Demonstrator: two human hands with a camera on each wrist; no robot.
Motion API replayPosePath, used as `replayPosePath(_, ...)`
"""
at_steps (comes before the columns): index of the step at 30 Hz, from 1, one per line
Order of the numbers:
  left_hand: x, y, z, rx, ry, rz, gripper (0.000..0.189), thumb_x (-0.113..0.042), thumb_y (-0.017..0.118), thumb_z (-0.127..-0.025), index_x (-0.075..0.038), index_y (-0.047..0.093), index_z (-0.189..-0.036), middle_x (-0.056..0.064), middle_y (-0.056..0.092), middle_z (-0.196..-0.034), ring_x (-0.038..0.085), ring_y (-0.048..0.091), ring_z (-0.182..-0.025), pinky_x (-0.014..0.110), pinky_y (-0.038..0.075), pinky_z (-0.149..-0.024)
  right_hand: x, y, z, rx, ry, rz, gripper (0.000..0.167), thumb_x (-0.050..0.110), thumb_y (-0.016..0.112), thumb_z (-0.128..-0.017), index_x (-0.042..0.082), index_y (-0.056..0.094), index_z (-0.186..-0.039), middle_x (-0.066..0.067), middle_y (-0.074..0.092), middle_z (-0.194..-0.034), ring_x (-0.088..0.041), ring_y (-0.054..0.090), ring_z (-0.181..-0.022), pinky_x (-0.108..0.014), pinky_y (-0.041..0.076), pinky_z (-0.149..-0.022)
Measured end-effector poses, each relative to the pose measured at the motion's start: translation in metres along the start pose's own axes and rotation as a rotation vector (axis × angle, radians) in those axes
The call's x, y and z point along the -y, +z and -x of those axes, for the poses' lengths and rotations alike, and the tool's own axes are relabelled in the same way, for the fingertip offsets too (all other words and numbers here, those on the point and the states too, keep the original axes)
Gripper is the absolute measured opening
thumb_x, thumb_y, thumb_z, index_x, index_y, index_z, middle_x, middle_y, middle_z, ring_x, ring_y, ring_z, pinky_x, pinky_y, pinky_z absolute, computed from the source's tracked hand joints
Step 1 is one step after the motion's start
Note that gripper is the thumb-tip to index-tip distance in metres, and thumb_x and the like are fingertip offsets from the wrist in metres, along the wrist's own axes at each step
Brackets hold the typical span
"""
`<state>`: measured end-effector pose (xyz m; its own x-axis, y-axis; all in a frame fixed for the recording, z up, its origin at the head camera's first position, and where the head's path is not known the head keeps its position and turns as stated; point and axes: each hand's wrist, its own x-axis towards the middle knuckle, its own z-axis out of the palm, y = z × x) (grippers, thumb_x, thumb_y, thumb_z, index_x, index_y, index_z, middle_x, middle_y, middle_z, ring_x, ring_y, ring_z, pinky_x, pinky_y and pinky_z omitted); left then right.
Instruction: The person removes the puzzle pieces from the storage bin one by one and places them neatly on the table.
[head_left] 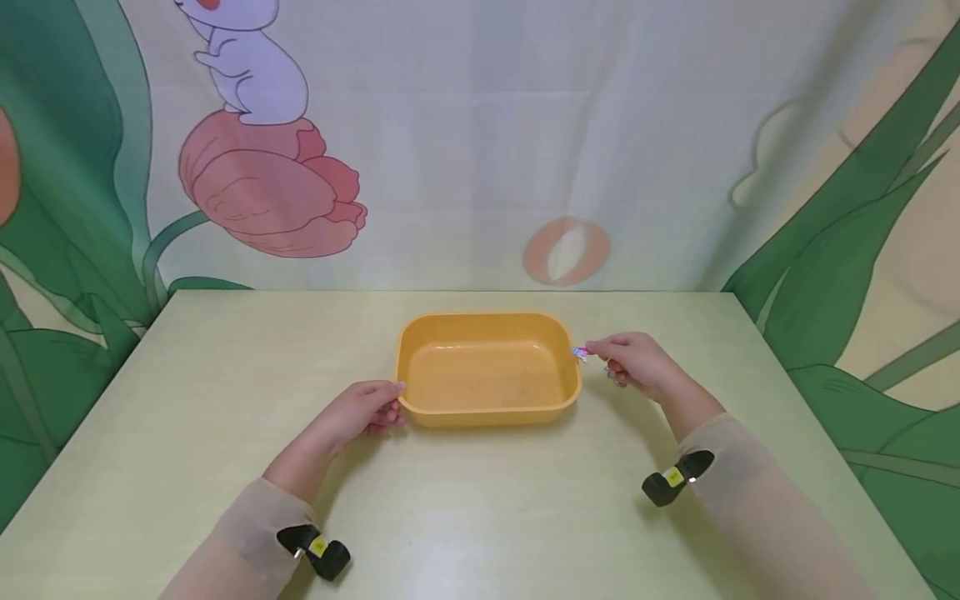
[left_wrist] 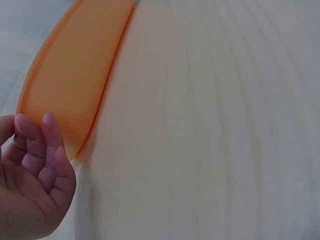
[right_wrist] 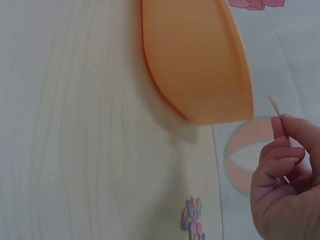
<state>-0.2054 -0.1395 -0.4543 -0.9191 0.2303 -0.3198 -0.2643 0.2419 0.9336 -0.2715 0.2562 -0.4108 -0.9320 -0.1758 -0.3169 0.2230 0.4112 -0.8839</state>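
Note:
A shallow yellow plastic tray (head_left: 487, 416) with rounded corners stands on the table, its inside bare. My left hand (head_left: 367, 407) pinches the tray's rim at its near left corner; the left wrist view shows the fingers (left_wrist: 36, 140) at the tray wall (left_wrist: 75, 65). By the opposite short side, my right hand (head_left: 637, 362) pinches a small flat pink, blue and white piece (head_left: 580, 354) between thumb and forefinger, right at the rim. Seen edge-on in the right wrist view, this thin piece (right_wrist: 273, 106) sticks up past the fingertips. The other right fingers are curled.
Small multicoloured pieces (right_wrist: 194, 217) lie on the table near the right hand. The pale wooden table (head_left: 480, 517) ends at the back against a curtain (head_left: 450, 167) printed with a rabbit, flowers and leaves. Both forearms carry black wrist cameras.

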Motion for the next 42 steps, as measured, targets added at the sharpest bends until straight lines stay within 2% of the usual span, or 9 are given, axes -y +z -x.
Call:
replayPosePath(4,0.000,0.000,0.000,0.008,-0.003,0.002,0.030,-0.030,0.048,-0.098,-0.009,0.051,-0.076,0.000,0.055,-0.068,0.018,0.063,-0.075,0.029,0.047,-0.067,-0.008,-0.009,0.003,-0.015,0.001,-0.011,0.039,0.028,0.060,-0.092,-0.008,0.056,-0.106,-0.001,0.043,-0.068,-0.014,0.041,-0.060,-0.025,0.043,-0.060)
replayPosePath(12,0.000,-0.001,0.000,0.008,0.001,-0.006,0.030,-0.029,0.048,-0.098,-0.009,0.051,-0.076,0.000,0.056,-0.068,0.018,0.063,-0.074,0.030,0.047,-0.066,-0.026,-0.025,0.010,-0.055,0.053,0.041,0.042,0.035,0.061,-0.091,-0.004,0.057,-0.108,0.000,0.043,-0.070,-0.013,0.041,-0.064,-0.021,0.037,-0.057)
replayPosePath(19,0.000,-0.001,0.000,0.003,-0.001,0.001,0.030,-0.028,0.047,-0.098,-0.009,0.051,-0.075,0.000,0.056,-0.067,0.018,0.062,-0.073,0.030,0.046,-0.067,-0.040,-0.036,0.012,-0.079,0.062,0.030,0.037,0.034,0.060,-0.091,-0.003,0.056,-0.094,0.002,0.043,-0.065,-0.010,0.039,-0.058,-0.021,0.035,-0.052)
replayPosePath(26,0.001,-0.001,-0.001,0.010,0.000,0.000,0.030,-0.028,0.048,-0.098,-0.009,0.051,-0.075,0.000,0.055,-0.066,0.017,0.062,-0.073,0.029,0.046,-0.066,-0.049,-0.041,0.014,-0.108,0.093,0.047,0.041,0.031,0.058,-0.093,-0.007,0.053,-0.107,0.003,0.045,-0.067,-0.009,0.041,-0.060,-0.021,0.037,-0.053)
replayPosePath(33,0.001,-0.001,-0.001,0.012,0.004,0.003,0.029,-0.027,0.047,-0.098,-0.009,0.051,-0.076,0.000,0.055,-0.067,0.017,0.062,-0.073,0.029,0.046,-0.066,-0.058,-0.045,0.011,-0.151,0.113,0.074,0.039,0.029,0.059,-0.092,-0.007,0.055,-0.108,0.004,0.044,-0.064,-0.008,0.041,-0.056,-0.021,0.036,-0.050)
replayPosePath(42,0.002,-0.001,-0.002,0.004,0.002,-0.001,0.030,-0.031,0.049,-0.097,-0.009,0.051,-0.076,0.000,0.055,-0.067,0.018,0.063,-0.074,0.030,0.046,-0.067,-0.067,-0.050,0.006,-0.196,0.161,0.228,0.040,0.032,0.057,-0.093,-0.005,0.058,-0.108,0.002,0.046,-0.061,-0.013,0.043,-0.055,-0.026,0.036,-0.052)
